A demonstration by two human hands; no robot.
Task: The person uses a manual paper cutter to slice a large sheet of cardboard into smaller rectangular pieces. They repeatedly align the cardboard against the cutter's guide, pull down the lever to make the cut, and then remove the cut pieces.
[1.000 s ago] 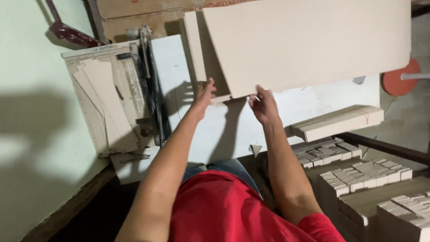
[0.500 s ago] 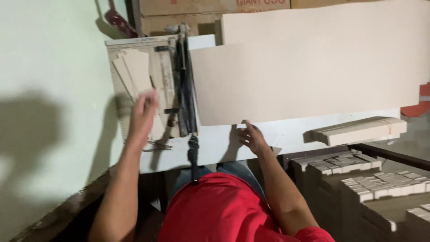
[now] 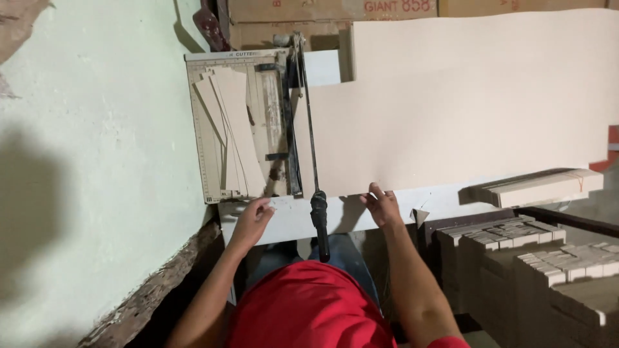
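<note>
Here the right hand point(image 3: 383, 205) is pinching the near edge of a large beige cardboard sheet point(image 3: 464, 109) that is lying across the white table point(image 3: 290, 222) against the paper cutter point(image 3: 248, 125). The left hand point(image 3: 253, 218) is resting loosely open on the table edge, just beside the cutter's black lever handle point(image 3: 320, 222), grasping nothing.

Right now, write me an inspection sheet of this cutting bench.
Surface: white table, mostly covered.
Job's things: paper cutter at the table's left end, its black-handled lever pointing toward the person; large beige sheet lying to its right.
Clutter: cut beige strips on the cutter bed; a strip bundle at the table's right end; stacks of small cut pieces below it.
Grippers: left hand at the cutter's near corner, holding nothing; right hand on the sheet's near edge.
Cables: nothing seen.
Surroundings: pale green wall on the left; cardboard boxes behind.
</note>
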